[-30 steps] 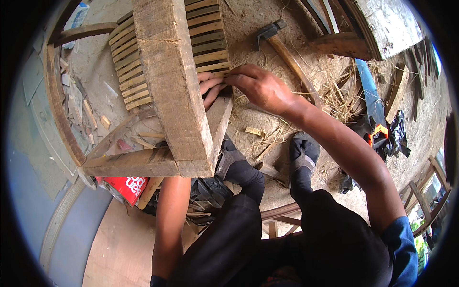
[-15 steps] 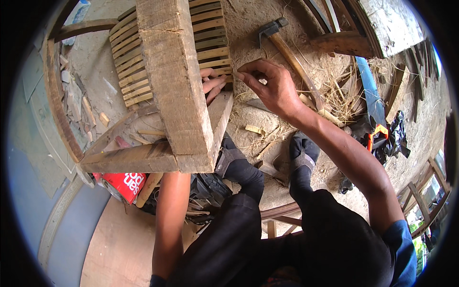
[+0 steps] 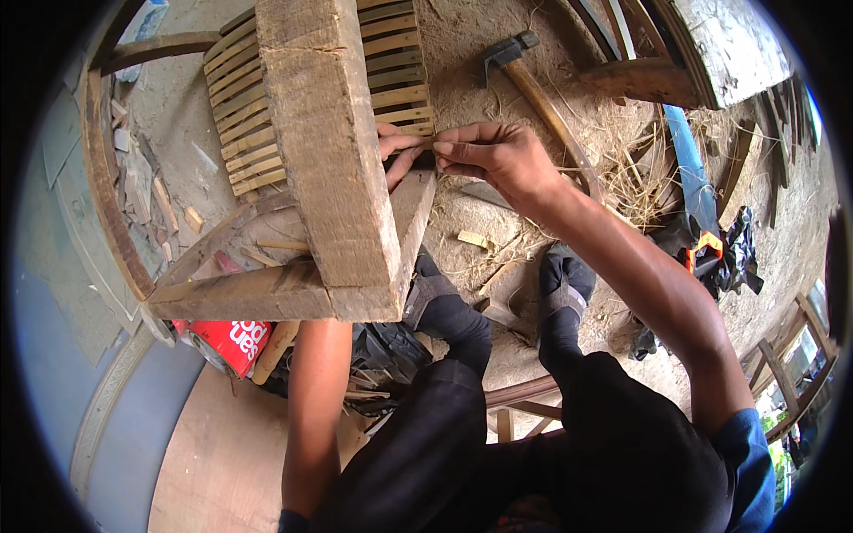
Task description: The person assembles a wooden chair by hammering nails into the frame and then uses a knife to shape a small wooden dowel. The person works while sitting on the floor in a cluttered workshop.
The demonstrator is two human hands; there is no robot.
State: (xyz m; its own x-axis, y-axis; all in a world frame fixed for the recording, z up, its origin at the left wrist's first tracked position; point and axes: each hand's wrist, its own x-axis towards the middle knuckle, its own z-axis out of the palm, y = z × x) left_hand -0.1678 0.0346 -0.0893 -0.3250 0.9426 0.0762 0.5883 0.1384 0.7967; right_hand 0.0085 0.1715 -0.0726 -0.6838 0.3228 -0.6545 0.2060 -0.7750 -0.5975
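A wooden frame [image 3: 329, 160] with a thick rough beam stands before me. Thin bamboo slats [image 3: 395, 75] run in a row across it, passing under the beam. My left arm goes beneath the frame, and my left hand [image 3: 400, 151] shows past the beam's right side, its fingers closed together at the end of the lowest slats; the palm is hidden. From the right, my right hand [image 3: 502, 160] reaches in with thumb and fingers pinched at the slat ends, almost touching the left fingertips. What lies between the fingers is too small to make out.
A claw hammer [image 3: 542, 98] lies on the dirt floor beyond my right hand. Right of it are bamboo shavings [image 3: 649, 178] and a saw with a blue blade [image 3: 689, 169]. A red can [image 3: 233, 345] stands under the frame's near left corner. Wood offcuts [image 3: 138, 186] lie at left.
My right hand has moved slightly left and turned, its fingertips now meeting the slat ends beside my left fingers. The left fingers have shifted slightly toward them. The frame has barely moved.
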